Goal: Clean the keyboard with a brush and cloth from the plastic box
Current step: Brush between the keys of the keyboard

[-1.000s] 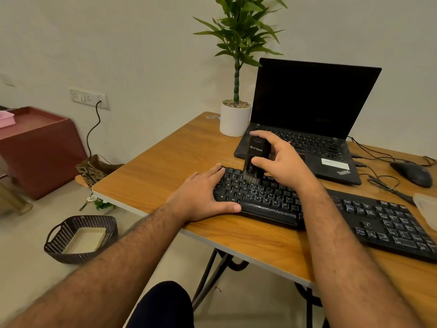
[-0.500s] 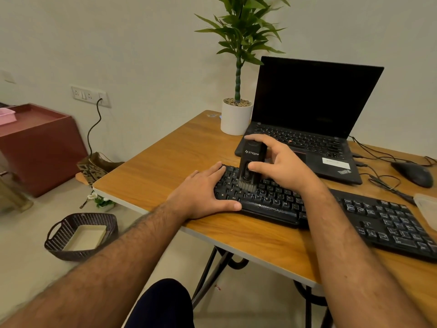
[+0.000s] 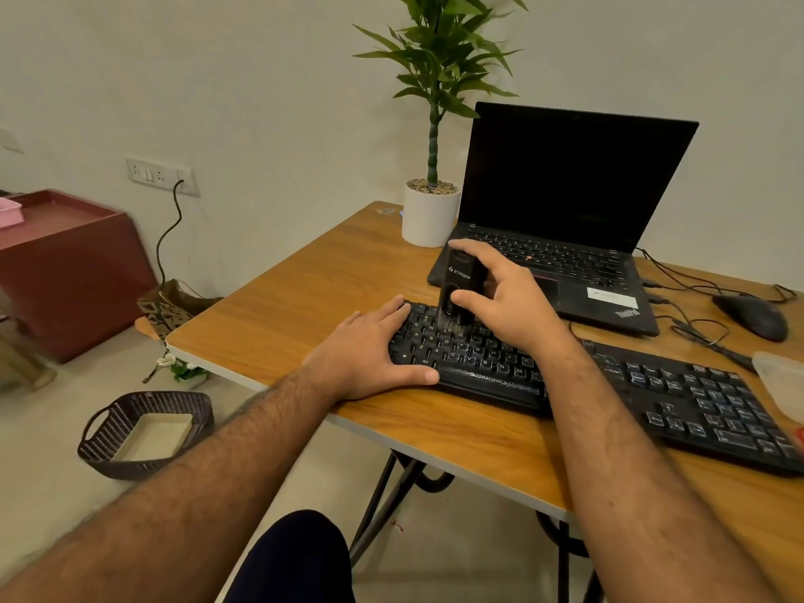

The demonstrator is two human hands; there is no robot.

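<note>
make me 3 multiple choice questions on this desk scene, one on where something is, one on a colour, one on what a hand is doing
1. Where does the potted plant stand?
A. on the floor by the basket
B. on the table, left of the laptop
C. on top of the keyboard

2. What colour is the plant's pot?
A. white
B. red
C. black

3. What is the right hand doing?
A. resting flat on the mouse
B. hanging idle off the table edge
C. gripping the brush upright with its bristles on the keyboard

Answers:
1 B, the pot sits on the wooden top beside the laptop's left edge.
2 A, the pot is plain white.
3 C, fingers and thumb curl round the black brush body, bristles down on the keys, while the left hand lies flat on the keyboard's left end.
</note>
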